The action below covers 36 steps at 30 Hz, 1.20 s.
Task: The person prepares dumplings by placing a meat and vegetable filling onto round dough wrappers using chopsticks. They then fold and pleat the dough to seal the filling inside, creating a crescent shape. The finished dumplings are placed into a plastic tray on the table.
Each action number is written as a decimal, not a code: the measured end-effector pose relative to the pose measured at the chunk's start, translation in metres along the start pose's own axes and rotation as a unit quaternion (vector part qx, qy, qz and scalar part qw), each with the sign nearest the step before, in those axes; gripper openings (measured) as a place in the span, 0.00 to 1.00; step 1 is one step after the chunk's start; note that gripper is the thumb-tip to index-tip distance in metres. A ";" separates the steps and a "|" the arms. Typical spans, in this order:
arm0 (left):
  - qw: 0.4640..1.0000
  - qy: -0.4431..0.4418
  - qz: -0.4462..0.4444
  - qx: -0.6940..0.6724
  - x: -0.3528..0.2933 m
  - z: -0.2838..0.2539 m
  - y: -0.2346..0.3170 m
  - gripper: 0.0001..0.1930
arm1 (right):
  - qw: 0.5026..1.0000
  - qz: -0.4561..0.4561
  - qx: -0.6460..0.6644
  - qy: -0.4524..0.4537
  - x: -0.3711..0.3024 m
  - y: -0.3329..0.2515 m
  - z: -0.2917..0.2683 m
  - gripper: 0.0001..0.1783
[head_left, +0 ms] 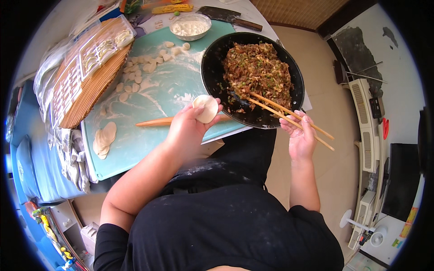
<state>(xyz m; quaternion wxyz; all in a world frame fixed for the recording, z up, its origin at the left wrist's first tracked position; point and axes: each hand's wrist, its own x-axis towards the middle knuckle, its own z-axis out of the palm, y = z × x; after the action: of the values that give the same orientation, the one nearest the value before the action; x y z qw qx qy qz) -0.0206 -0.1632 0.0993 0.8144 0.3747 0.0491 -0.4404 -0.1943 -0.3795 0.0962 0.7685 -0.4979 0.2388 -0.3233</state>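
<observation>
A round dumpling wrapper (208,108) rests flat on the fingers of my left hand (187,124), its thumb over the edge. My right hand (299,133) grips a pair of chopsticks (289,114), whose tips reach into the minced filling (257,72). That filling is brown with green bits and heaped in a black pan (212,65). Beneath my left hand a wooden rolling pin (154,122) lies on the floured green mat (149,149). A few rolled wrappers (105,139) overlap at the mat's left, and several small dough pieces (135,77) are scattered farther back.
A ridged round board (97,97) at the left bears a plastic tray (74,88) with dumplings in part of it. Toward the back stand a bowl of flour (191,28) and a cleaver (228,17). The pan sits near the table's right edge, with floor (321,90) beyond.
</observation>
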 end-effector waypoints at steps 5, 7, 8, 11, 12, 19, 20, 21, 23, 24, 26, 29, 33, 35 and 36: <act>0.999 0.022 -0.036 -0.026 0.033 0.028 -0.005 0.18 | 0.992 -0.111 -0.064 -0.022 -0.010 -0.019 0.022 0.16; 0.998 0.019 -0.019 -0.064 0.037 0.042 -0.009 0.18 | 0.968 -0.193 -0.139 -0.075 -0.021 -0.016 0.036 0.15; 0.996 0.018 -0.010 -0.082 0.038 0.046 -0.009 0.18 | 0.951 -0.233 -0.175 -0.102 -0.024 -0.015 0.040 0.15; 0.992 -0.013 0.008 -0.123 0.046 0.050 -0.014 0.19 | 0.759 -0.424 -0.444 -0.216 -0.033 -0.019 0.043 0.12; 0.991 -0.014 0.011 -0.132 0.048 0.050 -0.015 0.20 | 0.719 -0.458 -0.468 -0.234 -0.039 -0.018 0.050 0.12; 0.991 -0.015 0.016 -0.135 0.053 0.039 -0.011 0.20 | 0.767 -0.439 -0.420 -0.205 -0.037 -0.023 0.040 0.12; 0.992 -0.011 0.007 -0.127 0.052 0.037 -0.008 0.20 | 0.793 -0.413 -0.410 -0.179 -0.033 -0.028 0.036 0.14; 0.992 -0.020 -0.001 -0.124 0.052 0.035 -0.007 0.20 | 0.864 -0.366 -0.316 -0.139 -0.032 -0.028 0.036 0.14; 0.993 -0.012 0.006 -0.118 0.050 0.036 -0.007 0.20 | 0.935 -0.292 -0.178 -0.089 -0.027 -0.029 0.035 0.14; 0.993 -0.009 0.008 -0.116 0.049 0.037 -0.007 0.20 | 0.949 -0.270 -0.142 -0.080 -0.024 -0.031 0.032 0.14; 0.993 -0.031 0.002 -0.113 0.049 0.035 -0.009 0.19 | 0.968 -0.228 -0.085 -0.066 -0.020 -0.031 0.028 0.14; 0.995 -0.042 0.001 -0.094 0.046 0.039 -0.012 0.18 | 0.982 -0.180 -0.047 -0.036 -0.018 -0.026 0.024 0.14; 0.995 -0.049 0.002 -0.085 0.047 0.040 -0.020 0.18 | 0.978 -0.196 -0.064 -0.029 -0.023 -0.014 0.028 0.14; 0.995 -0.061 0.008 -0.083 0.044 0.044 -0.021 0.18 | 0.959 -0.245 -0.124 -0.064 -0.025 -0.010 0.028 0.15; 0.994 -0.066 0.012 -0.084 0.042 0.046 -0.021 0.18 | 0.948 -0.265 -0.158 -0.077 -0.026 -0.011 0.029 0.15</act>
<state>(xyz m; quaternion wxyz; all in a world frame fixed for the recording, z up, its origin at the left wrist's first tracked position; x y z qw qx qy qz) -0.0225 -0.2286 0.1028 0.8495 0.2761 0.0277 -0.4487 -0.1944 -0.3462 0.1185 0.5822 -0.6819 0.0861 -0.4342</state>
